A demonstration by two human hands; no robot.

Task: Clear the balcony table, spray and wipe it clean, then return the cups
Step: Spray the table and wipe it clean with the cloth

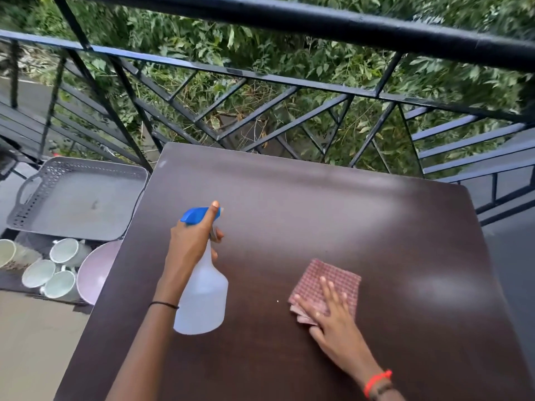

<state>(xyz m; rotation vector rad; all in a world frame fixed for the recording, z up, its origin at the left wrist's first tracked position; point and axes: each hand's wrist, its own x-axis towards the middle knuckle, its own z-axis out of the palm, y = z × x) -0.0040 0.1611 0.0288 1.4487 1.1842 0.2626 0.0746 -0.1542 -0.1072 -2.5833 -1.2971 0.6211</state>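
The dark brown table (333,221) fills the middle of the view and carries only a cloth. My left hand (192,244) grips a translucent spray bottle (204,296) with a blue trigger head, held above the table's left part and pointed away from me. My right hand (333,316) lies flat with spread fingers on a folded red-and-white checked cloth (333,277) at the table's right front. Several pale green cups (62,285) stand on the floor to the left of the table.
A grey plastic tray (78,204) rests on the floor at the left, beyond the cups. A pink bowl (97,270) leans beside the cups against the table's edge. A black metal railing (260,79) runs right behind the table, with green foliage beyond.
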